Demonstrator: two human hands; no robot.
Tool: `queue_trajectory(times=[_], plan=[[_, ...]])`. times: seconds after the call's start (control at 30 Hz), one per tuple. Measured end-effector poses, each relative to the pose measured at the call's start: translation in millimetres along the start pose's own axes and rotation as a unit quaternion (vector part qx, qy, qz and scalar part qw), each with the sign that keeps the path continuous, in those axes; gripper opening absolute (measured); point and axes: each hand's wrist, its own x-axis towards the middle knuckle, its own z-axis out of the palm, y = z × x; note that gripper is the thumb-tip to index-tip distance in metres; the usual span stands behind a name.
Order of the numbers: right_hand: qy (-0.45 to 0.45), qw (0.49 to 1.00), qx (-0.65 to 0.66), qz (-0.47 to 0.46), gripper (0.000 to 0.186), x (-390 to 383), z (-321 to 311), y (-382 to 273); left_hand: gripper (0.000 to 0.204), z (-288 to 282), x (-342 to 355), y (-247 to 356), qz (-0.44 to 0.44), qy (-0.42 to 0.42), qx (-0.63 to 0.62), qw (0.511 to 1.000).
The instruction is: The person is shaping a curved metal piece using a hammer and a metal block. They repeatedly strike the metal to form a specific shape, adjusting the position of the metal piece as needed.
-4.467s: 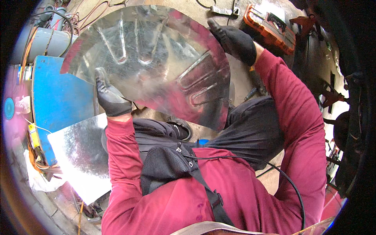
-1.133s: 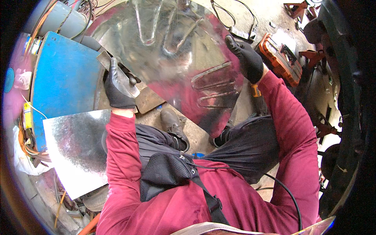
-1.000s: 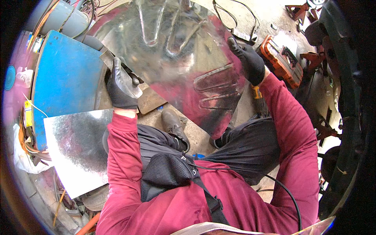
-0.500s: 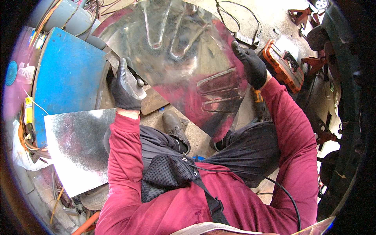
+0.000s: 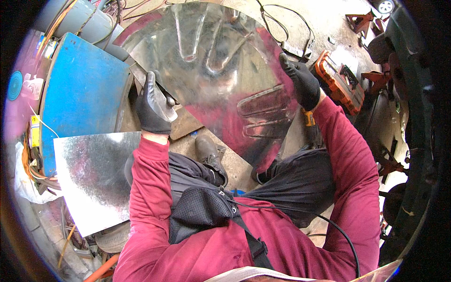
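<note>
A large shiny sheet metal panel (image 5: 206, 89) with a curved far edge and several pressed, finger-shaped ribs is held tilted before me, mirroring dark red and grey. My left hand (image 5: 155, 105), in a black glove with a grey palm, grips its left edge, thumb up and fingers curled. A narrow grey metal strip (image 5: 137, 74) shows just beyond that thumb; whether it belongs to the panel I cannot tell. On the opposite edge, my gloved right hand (image 5: 303, 84) grasps the panel with the thumb raised; its other fingers are partly hidden.
To the left stand a blue metal box (image 5: 82, 89) and a flat shiny metal sheet (image 5: 96, 181). An orange-and-black case (image 5: 338, 82) lies at right, near red jack stands (image 5: 361, 22). Black cable (image 5: 286, 28) loops across the far floor. My boot (image 5: 209, 152) is below the panel.
The panel has shifted very slightly toward me and to the right, with both hands keeping their hold. Everything else looks the same.
</note>
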Motion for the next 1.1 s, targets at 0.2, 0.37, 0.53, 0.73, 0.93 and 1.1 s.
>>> queue_trajectory(times=[0.2,0.37,0.53,0.73,0.93,1.1], plan=[[0.005,1.0,0.012,-0.017,0.092,0.4,0.4,5.2,0.028,-0.4,0.5,-0.4,-0.003,0.004,-0.001,1.0],[-0.001,1.0,0.023,-0.007,0.091,-0.9,1.3,-2.6,0.025,-1.8,0.7,-0.3,-0.006,0.0,0.001,1.0],[0.002,1.0,0.021,-0.002,0.09,-4.7,1.1,-10.8,0.027,-1.9,-0.2,0.0,-0.007,-0.003,0.013,1.0],[0.008,1.0,0.022,-0.002,0.089,-5.1,1.3,-9.9,0.031,-7.1,3.7,-2.2,-0.001,-0.036,0.002,0.999],[-0.001,1.0,0.004,-0.014,0.089,-3.5,-0.3,-7.5,0.032,2.9,-5.9,4.2,-0.001,-0.004,0.01,1.0],[0.011,1.0,-0.013,-0.014,0.09,-5.8,-0.2,-8.5,0.03,12.2,-12.9,7.3,0.008,0.009,0.026,1.0]])
